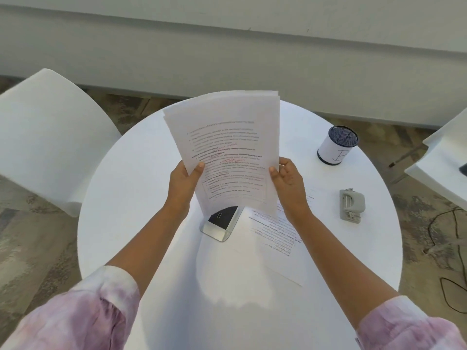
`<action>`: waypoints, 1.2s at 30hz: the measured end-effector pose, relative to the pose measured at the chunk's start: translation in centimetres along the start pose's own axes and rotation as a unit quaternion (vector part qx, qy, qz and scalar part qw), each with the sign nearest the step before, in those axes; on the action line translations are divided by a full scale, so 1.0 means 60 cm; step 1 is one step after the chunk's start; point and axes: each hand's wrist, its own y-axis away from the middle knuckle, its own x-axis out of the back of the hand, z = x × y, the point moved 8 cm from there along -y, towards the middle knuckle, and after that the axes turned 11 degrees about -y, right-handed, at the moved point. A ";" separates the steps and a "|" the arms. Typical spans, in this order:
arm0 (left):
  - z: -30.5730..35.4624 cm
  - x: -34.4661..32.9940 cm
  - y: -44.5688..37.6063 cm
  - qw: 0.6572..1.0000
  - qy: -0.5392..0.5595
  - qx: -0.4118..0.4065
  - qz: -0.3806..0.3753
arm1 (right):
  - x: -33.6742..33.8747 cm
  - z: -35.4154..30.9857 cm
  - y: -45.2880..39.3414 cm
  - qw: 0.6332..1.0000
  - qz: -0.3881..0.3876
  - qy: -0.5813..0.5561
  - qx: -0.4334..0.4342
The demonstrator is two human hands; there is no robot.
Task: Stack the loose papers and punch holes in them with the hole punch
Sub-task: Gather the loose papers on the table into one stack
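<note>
I hold a stack of printed papers [227, 145] upright above the round white table [141, 198]. My left hand [185, 179] grips the stack's left edge, thumb on the front. My right hand [288, 180] grips the right edge the same way. One more printed sheet [273, 243] lies flat on the table below my right forearm. The grey hole punch [351, 205] sits on the table to the right of my right hand, apart from both hands.
A small clear tray [221, 223] holding a paper clip sits under the stack's lower edge. A mesh pen cup [337, 144] wrapped in white paper stands at the back right. White chairs [48, 140] flank the table, and black cables [447, 248] lie on the floor at right.
</note>
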 end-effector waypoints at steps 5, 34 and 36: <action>-0.009 -0.006 0.007 1.000 -0.009 -0.004 -0.005 | 0.001 0.010 0.010 0.997 -0.009 0.072 -0.009; -0.132 0.032 0.035 0.980 -0.144 0.116 0.073 | 0.183 0.153 0.081 0.846 0.105 0.454 -0.259; -0.157 0.035 0.045 0.975 -0.148 0.149 0.071 | 0.213 0.163 0.104 0.813 0.129 0.481 -0.302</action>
